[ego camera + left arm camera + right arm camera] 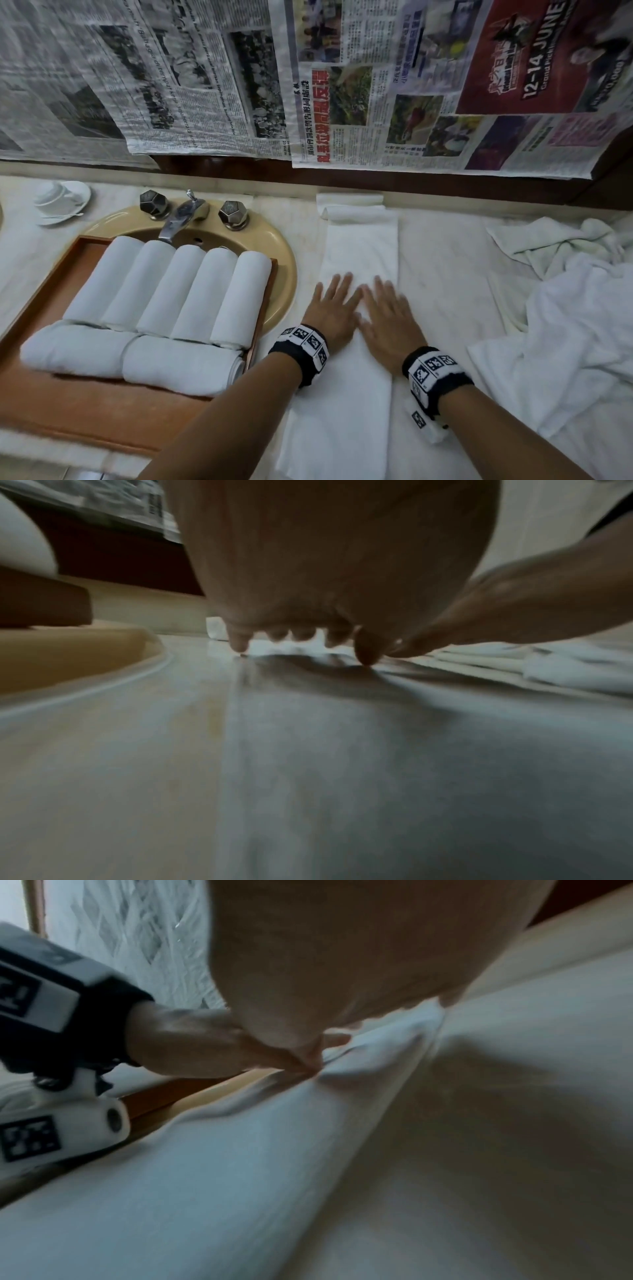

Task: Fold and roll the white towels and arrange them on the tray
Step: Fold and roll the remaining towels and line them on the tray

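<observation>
A long white folded towel [359,274] lies flat on the desk [445,281], its far end curled over; the left hand [334,308] and right hand [387,318] press on it side by side, fingers straight. Bare marble lies to its right before a heap of loose towels [575,308]; just left, a wooden tray [102,411] over the sink [281,270] carries seven rolled towels [178,291]

Bathroom vanity, beige sink [281,260], metal faucet [178,219], marble counter [445,260]
</observation>
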The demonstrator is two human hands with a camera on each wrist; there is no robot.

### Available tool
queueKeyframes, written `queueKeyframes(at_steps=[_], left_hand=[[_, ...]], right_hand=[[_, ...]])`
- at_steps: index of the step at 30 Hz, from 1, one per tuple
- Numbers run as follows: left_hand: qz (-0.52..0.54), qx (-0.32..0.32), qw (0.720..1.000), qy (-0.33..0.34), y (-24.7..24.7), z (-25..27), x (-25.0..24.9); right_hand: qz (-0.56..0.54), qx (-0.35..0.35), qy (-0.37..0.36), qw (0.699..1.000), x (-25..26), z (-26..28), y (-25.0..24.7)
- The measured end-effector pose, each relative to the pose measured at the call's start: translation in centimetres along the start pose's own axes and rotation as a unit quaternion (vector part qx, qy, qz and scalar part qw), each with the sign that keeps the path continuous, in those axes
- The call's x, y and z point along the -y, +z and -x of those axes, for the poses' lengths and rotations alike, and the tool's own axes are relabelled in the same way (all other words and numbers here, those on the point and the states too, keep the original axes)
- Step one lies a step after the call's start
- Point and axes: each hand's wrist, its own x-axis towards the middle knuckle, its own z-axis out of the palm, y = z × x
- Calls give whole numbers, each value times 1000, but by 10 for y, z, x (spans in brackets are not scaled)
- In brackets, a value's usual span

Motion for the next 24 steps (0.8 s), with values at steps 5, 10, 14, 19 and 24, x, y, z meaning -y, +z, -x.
queueKeyframes(at_steps=[5,10,14,19,24], left_hand=[[37,-1,992,-120,-19,-28,11],[-19,40,999,-28,-27,-58,14],[-28,69,996,-52,-43,-86,26],[-21,56,996,-66,-53,-114,34],[-17,42,996,-75,-60,-129,35]], right_hand=[[1,25,127,992,-6,-20,-8],[24,60,-16,998,-13,-40,-6],[52,49,48,996,-39,-74,-23],[104,39,17,994,-34,-81,-31],[37,40,-168,984,18,-5,20]])
